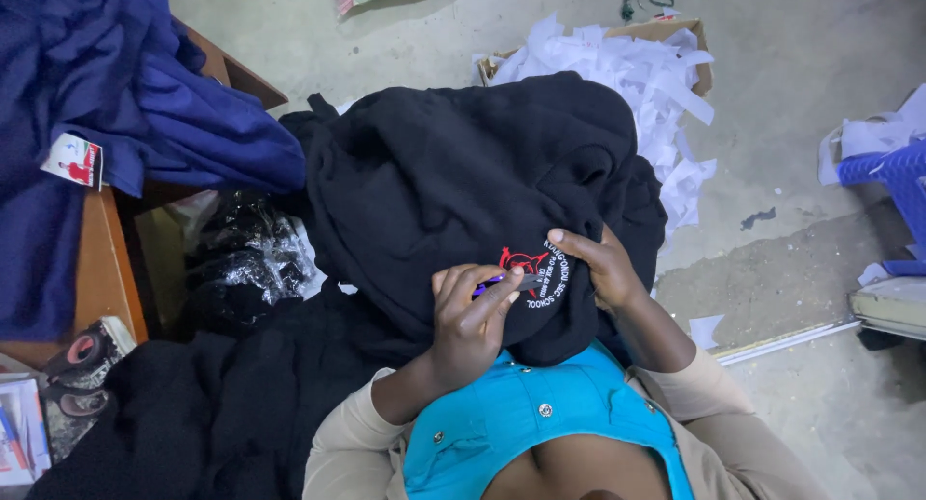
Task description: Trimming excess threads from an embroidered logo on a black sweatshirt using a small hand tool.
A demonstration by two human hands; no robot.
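A black garment (463, 182) of thick matt cloth with stitched embroidery (531, 269) is seen. Blue cloth (145, 114) is laid on a smooth wooden tabletop (101, 278). White paper strips (656, 85), glossy black plastic (246, 249) and a rough concrete floor (791, 66) are shown.

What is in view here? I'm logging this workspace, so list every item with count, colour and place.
black garment: one, black with a red and white embroidered emblem, on the lap
small tool: one, purple and dark, on the emblem
blue cloth: one heap, dark blue, on the wooden table at left
cardboard box: one, brown, full of white paper strips, on the floor
plastic wrap: one bundle, black, beside the table
blue basket: one, right edge
left hand: holds the tool
right hand: pins the garment
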